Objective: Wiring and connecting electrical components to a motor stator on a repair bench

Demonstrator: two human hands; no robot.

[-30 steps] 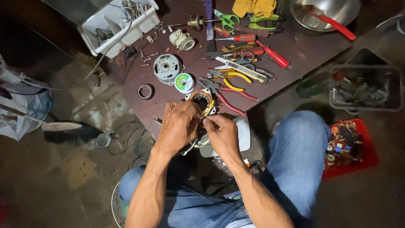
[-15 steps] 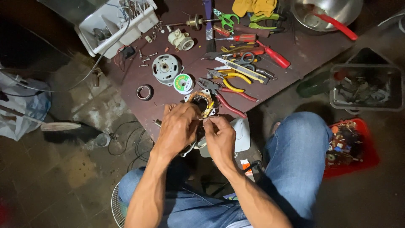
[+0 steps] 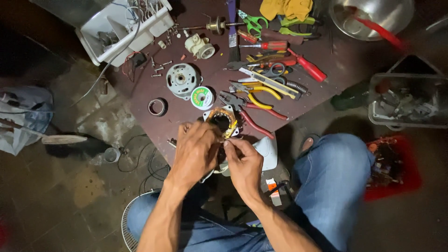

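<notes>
I have both hands at the table's near edge. My left hand (image 3: pixel 198 151) cups the stator (image 3: pixel 223 122) from its left, fingers curled on it. My right hand (image 3: pixel 243 161) pinches something thin (a wire, I think) just below it. Farther back lie pliers (image 3: pixel 249 112) and a solder spool (image 3: pixel 202 97).
</notes>
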